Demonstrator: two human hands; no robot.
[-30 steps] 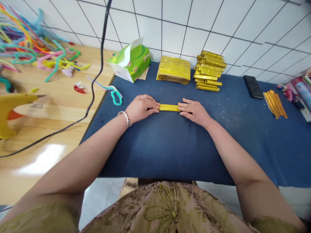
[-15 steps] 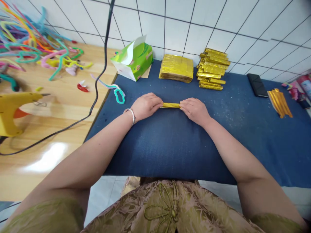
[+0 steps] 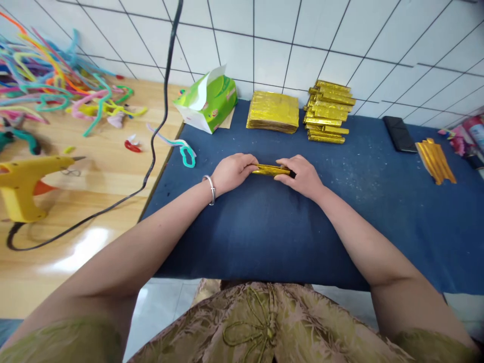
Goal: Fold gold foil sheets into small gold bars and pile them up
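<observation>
I see the left hand [image 3: 235, 172], fingers clamped on one end of a gold strip [image 3: 267, 170]; the right hand [image 3: 305, 177] clasps the other. Beyond stands a gold stack [image 3: 273, 112].

Your folded strip [image 3: 267, 170] looked like glossy metallic paper; your bracelet [image 3: 213, 193] was shiny metal, the blue covering [image 3: 257, 227] matt cloth, the tabletop [image 3: 109, 174] glossy wood.

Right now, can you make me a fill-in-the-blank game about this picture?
The left hand and right hand hold a gold strip over a tabletop coloured ____.
The silver bracelet is on the ____ wrist.
The glue gun has a body coloured ____.
The black phone lies to the ____ of the gold rolls.
Missing words: blue; left; yellow; right.
</observation>
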